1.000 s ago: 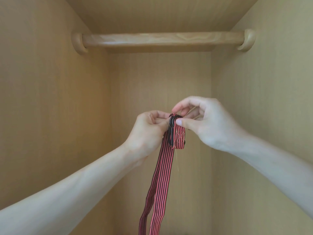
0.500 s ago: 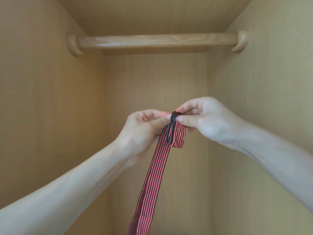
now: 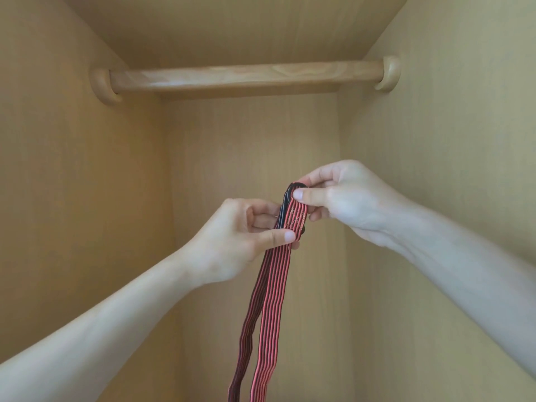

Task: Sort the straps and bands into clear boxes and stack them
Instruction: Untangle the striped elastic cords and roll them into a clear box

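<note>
- We look into a wooden wardrobe (image 3: 252,146): light-brown panels on the left, back and right, with a top board overhead.
- High up, a round wooden rail (image 3: 246,76) runs across from the left socket (image 3: 101,85) to the right socket (image 3: 390,72).
- From the lower left comes the left hand (image 3: 232,236). Its fingers are curled and its thumb lies across the front of the strap, pinching it just below the stitched end.
- The strap (image 3: 272,300), red with thin black stripes, is held up in mid-air in front of the back panel, below the rail and well apart from it. From the hands it hangs down in two lengths side by side, the left one darker, and both leave the bottom edge of the view.
- At the strap's top end we see a short stitched tab (image 3: 295,219) with a sewn box and cross. A black fitting (image 3: 285,204) sits at the fold, but we cannot tell its exact form.
- From the right comes the right hand (image 3: 348,198), pinching the top of the tab. Its thumb presses on the front just under the fold, and its fingers curl behind.
- The two hands are close together, the right a little higher than the left.
</note>
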`<state>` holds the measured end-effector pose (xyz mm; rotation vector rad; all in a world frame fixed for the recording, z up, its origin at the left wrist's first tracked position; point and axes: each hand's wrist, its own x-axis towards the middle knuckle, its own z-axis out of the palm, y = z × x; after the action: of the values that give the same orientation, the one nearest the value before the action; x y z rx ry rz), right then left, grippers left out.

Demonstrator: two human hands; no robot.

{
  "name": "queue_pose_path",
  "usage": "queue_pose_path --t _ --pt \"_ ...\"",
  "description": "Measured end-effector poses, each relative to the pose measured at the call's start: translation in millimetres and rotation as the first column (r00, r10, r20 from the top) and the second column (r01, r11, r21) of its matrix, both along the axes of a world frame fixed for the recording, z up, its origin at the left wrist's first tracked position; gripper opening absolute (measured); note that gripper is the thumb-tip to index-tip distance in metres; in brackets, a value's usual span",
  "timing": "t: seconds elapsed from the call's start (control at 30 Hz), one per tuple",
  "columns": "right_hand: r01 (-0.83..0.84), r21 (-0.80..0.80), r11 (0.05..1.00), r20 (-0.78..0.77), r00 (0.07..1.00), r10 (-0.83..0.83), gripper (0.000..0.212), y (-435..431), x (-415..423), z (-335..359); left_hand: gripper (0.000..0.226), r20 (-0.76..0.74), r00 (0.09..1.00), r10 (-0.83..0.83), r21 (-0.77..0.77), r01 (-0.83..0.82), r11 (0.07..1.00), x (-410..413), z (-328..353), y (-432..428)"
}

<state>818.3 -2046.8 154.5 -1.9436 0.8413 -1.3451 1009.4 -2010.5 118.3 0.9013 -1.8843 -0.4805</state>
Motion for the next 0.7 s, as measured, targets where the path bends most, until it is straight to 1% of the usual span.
queue_pose_path --t 0.17,0.3,0.37,0.43,0.5,0.57,0.63,0.7 --pt "-0.164 0.074 0.984 0.070 0.985 0.158 0.019 2 -2 0 0.021 0.058 0.997 0.048 -0.002 -0.048 0.999 4 -1 -3" --pt "-0.349 0.119 0.929 0.074 0.937 0.342 0.030 3 -7 5 0.021 0.041 0.998 0.044 -0.012 -0.043 0.999 4 -1 -6" --pt "-0.388 0.132 0.912 0.059 0.922 0.384 0.034 3 -9 8 0.020 0.021 0.999 0.031 -0.009 -0.030 0.999 4 0 -6" --pt "-0.385 0.137 0.913 0.017 0.922 0.386 0.030 1 -8 7 0.020 0.010 1.000 0.024 -0.005 -0.024 1.000 4 0 -6" --pt "-0.323 0.093 0.942 -0.038 0.944 0.327 0.021 -1 -5 3 0.022 0.020 0.999 0.038 0.002 -0.038 0.999 4 -2 -7" --pt "-0.174 -0.040 0.984 -0.107 0.980 0.169 0.016 -4 -1 -2 0.026 0.038 0.998 0.056 0.022 -0.057 0.998 3 -6 -8" --pt "-0.044 -0.172 0.984 -0.169 0.986 0.014 0.016 -7 4 -7 0.028 0.050 0.997 0.066 0.039 -0.068 0.997 2 -9 -10" --pt "0.042 -0.282 0.959 -0.214 0.971 -0.105 0.018 -10 7 -12 0.029 0.053 0.996 0.071 0.044 -0.074 0.996 2 -10 -11"
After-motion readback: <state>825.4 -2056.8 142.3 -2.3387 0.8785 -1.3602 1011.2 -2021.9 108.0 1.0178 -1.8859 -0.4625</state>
